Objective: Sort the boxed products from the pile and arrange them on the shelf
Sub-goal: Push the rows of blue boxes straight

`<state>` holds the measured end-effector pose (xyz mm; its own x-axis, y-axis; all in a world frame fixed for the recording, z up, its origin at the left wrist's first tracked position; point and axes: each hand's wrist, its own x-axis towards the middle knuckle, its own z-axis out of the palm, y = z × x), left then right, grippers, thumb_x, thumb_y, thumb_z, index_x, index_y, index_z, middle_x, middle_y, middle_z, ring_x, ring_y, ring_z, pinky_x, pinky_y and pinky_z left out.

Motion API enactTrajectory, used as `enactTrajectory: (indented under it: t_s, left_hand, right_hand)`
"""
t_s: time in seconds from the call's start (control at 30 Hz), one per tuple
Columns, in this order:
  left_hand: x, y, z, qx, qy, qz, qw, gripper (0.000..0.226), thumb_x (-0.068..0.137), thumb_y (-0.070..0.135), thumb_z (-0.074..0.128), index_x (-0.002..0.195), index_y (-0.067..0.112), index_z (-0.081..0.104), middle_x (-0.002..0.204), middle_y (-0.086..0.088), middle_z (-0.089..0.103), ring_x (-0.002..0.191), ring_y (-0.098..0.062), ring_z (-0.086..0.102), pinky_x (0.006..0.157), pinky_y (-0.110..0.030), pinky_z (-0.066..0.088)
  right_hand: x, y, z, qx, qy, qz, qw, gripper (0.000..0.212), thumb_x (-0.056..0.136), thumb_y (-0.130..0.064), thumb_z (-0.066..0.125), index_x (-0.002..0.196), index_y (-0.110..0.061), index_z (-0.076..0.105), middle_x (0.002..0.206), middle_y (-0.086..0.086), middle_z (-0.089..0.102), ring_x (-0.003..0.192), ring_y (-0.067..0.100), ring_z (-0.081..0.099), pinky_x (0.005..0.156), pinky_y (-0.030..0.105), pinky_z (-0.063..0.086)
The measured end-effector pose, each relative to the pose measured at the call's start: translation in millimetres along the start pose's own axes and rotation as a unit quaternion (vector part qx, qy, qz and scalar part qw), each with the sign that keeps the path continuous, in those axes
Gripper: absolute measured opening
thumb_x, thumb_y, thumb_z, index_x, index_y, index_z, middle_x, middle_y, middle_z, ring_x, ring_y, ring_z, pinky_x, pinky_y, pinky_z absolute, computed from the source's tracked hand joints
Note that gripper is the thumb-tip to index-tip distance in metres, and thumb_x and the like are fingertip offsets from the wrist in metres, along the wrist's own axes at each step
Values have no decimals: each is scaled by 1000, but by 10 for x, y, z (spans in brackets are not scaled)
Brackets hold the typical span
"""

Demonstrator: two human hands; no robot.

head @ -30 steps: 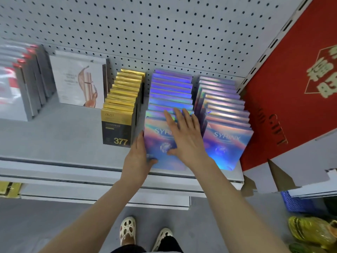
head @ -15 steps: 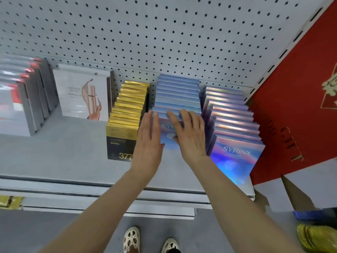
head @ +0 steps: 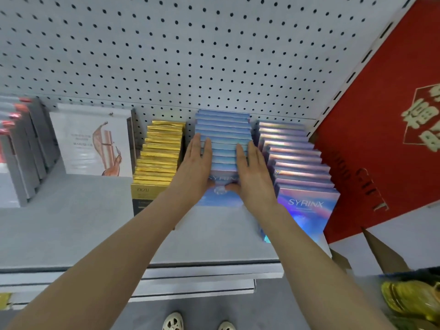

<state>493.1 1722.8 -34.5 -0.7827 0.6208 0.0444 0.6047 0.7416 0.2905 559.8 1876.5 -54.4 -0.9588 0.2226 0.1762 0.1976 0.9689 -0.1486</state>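
Note:
A row of iridescent blue SYRINX boxes [head: 223,129] stands upright on the grey shelf [head: 71,225], running back to the pegboard. My left hand [head: 196,166] lies flat along the row's left side and my right hand [head: 253,172] along its right side, fingers straight, thumbs on the front box's face. A second SYRINX row [head: 302,177] stands just to the right. A row of gold-topped boxes [head: 159,158] stands to the left.
A white box with a lipstick picture [head: 91,141] and grey boxes with red tops [head: 21,148] stand at the shelf's left. A red gift carton [head: 385,129] and a cardboard flap [head: 381,253] border the right. My feet [head: 197,322] show on the floor below.
The middle SYRINX row has slid back toward the pegboard. My hands moved from the front box's face to the row's two sides.

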Motion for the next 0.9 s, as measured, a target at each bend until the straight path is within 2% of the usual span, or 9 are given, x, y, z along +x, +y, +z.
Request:
enactTrajectory:
  t_s: [0.1,0.17,0.23,0.33,0.4,0.53,0.63,0.77,0.9]
  left_hand:
    - [-22,0,-11,21,-4,6,1000,103,88,35,68,152,2,-6,158,-26,-13,148,-38,-7,120,-39,6]
    - [-41,-24,-31,35,-2,18,999,105,87,42,67,152,3,-5,158,-26,-11,148,-38,-7,120,-40,5]
    - [-51,-40,-62,31,2,25,999,110,82,51,68,153,4,-2,159,-24,-8,149,-37,-6,120,-41,5]
    - [-24,-31,-142,18,-22,13,1000,120,77,61,68,153,5,-7,160,-21,-12,149,-34,-11,120,-39,1]
    - [34,-36,-207,-10,-59,4,998,123,78,59,69,152,6,-14,159,-19,-21,148,-33,-17,119,-37,-2]
    - [114,-59,-230,-55,-103,-10,993,131,74,55,76,150,10,-22,155,-15,-34,148,-30,-16,119,-34,4]
    - [119,-65,-179,-71,-105,-20,992,132,74,52,77,151,13,-23,154,-10,-38,149,-27,-12,119,-32,9]
    - [93,-53,-175,-88,-107,-18,990,133,72,54,77,151,14,-22,153,-7,-40,149,-24,-14,118,-30,9]
    - [114,-119,-298,-153,-127,-37,979,137,66,64,74,150,17,-23,154,1,-38,147,-17,-20,122,-34,5]
  right_hand:
    - [5,64,-198,13,-61,-47,997,111,70,-62,76,153,-8,27,160,21,20,146,37,24,119,47,25]
    - [102,125,-395,115,-72,-21,990,91,84,-70,55,152,-14,33,160,10,23,148,25,21,119,44,23]
    - [306,177,-499,170,-9,32,985,65,99,-54,44,148,-12,41,156,13,31,145,26,27,117,40,26]
    - [705,151,-440,149,7,91,985,49,104,-36,41,138,-1,46,134,22,47,122,37,47,96,38,39]
    - [937,71,-365,147,-39,111,982,49,104,-37,40,132,3,45,128,24,47,115,38,49,90,38,39]
    - [1159,-17,-266,152,-95,139,974,57,100,-44,39,135,1,38,134,25,40,120,39,44,95,47,42]
    - [1158,-9,-219,138,-85,149,975,55,100,-44,37,137,-4,37,135,22,41,117,40,46,93,52,45]
    - [1124,-11,-226,103,-90,97,986,52,106,-33,32,146,0,31,144,22,40,123,40,46,93,43,41]
    - [1074,18,-244,111,-83,66,988,48,106,-26,34,145,1,31,146,24,36,128,41,41,98,43,39]
